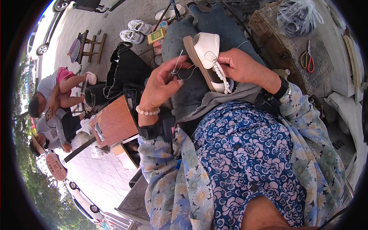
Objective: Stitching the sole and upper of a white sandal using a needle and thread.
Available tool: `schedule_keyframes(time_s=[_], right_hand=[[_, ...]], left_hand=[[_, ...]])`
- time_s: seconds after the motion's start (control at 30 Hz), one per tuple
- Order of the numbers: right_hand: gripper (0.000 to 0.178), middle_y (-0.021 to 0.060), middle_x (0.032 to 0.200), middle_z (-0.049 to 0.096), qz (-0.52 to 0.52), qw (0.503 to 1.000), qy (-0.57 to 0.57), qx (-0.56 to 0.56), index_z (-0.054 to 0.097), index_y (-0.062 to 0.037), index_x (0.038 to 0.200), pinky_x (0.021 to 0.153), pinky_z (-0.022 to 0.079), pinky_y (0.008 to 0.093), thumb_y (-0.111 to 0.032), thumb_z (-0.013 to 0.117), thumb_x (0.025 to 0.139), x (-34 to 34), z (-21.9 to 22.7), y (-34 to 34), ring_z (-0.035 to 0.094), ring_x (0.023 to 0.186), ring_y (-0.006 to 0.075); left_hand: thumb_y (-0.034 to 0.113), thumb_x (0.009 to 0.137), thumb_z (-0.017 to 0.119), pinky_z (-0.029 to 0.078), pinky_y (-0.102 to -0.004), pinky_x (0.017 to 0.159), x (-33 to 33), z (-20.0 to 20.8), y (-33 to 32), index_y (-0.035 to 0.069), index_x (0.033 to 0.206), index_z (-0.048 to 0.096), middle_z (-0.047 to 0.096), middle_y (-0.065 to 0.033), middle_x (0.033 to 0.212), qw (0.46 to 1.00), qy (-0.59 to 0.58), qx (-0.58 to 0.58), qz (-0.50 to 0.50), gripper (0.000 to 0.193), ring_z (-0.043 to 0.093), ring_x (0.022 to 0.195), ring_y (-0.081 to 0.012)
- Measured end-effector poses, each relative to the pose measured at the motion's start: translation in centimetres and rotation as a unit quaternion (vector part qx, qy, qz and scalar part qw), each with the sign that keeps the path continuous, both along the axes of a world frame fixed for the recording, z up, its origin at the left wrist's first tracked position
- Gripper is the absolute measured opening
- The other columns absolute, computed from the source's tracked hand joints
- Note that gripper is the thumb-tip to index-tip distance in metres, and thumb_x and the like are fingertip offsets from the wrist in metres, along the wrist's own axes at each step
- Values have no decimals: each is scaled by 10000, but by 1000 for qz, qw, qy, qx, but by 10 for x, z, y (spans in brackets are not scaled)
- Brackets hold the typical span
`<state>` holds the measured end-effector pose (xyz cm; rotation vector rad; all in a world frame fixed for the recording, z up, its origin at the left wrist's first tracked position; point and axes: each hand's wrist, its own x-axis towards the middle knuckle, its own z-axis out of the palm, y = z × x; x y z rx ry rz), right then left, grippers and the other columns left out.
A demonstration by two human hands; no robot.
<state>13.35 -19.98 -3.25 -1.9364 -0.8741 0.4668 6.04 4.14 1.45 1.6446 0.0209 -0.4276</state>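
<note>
A white sandal [206, 48] with a brown sole and a braided strap [220, 76] stands on edge above my lap. My right hand [243, 67] is closed on the side of the sandal, by the strap. To its left, my left hand [163, 86] holds an awl [179, 59] between thumb and fingers, its thin metal spike pointing up. A pale thread [188, 78] loops from beside the awl toward the sandal. Under the sandal, a grey cloth [210, 104] lies across my lap. The fingertips of my right hand are partly hidden behind the strap.
Red-handled scissors [308, 61] and a clear plastic bag [297, 17] lie on a worn wooden board at right. White sneakers [136, 30] and small boxes [156, 36] are ahead on the paving. A brown wooden box [115, 120] stands at left; two people [50, 111] sit beyond it.
</note>
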Motion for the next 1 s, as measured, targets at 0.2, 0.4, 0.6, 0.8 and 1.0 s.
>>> schedule_keyframes(time_s=[0.2,0.4,0.6,0.8,1.0], right_hand=[[182,143,871,654,38,998,12,-58,601,-23,1014,690,482,294,-52,566,837,4,4,-4,647,764,230],[180,141,865,653,39,998,19,-46,598,-18,1010,688,479,294,-43,563,836,3,4,-4,644,755,215],[193,146,873,649,41,997,12,-58,598,-30,1019,691,479,294,-32,555,830,4,3,-5,643,770,251],[73,172,732,586,-1,1000,-4,28,578,-35,805,586,452,387,-100,570,773,1,-3,-2,577,703,367],[79,164,749,598,-6,1000,-18,8,591,-49,822,597,460,390,-108,578,770,0,-1,-1,584,712,362]], left_hand=[[-42,732,558,373,-155,530,-9,-7,1,8,1254,472,574,-79,1068,987,-52,-24,148,532,453,613,-26],[-23,751,644,377,-156,570,-17,-40,6,-10,1005,589,562,6,785,932,-125,212,264,259,455,629,-14],[-27,749,659,410,-197,587,-18,-31,-30,-3,876,638,604,-1,735,930,-248,236,138,132,499,635,-56],[-60,733,637,426,-211,595,-16,-25,-34,13,868,640,623,-68,768,905,-301,262,149,153,539,643,-97],[-58,746,628,428,-210,584,-3,-24,-41,19,862,643,632,-47,777,871,-376,253,188,140,545,657,-81]])
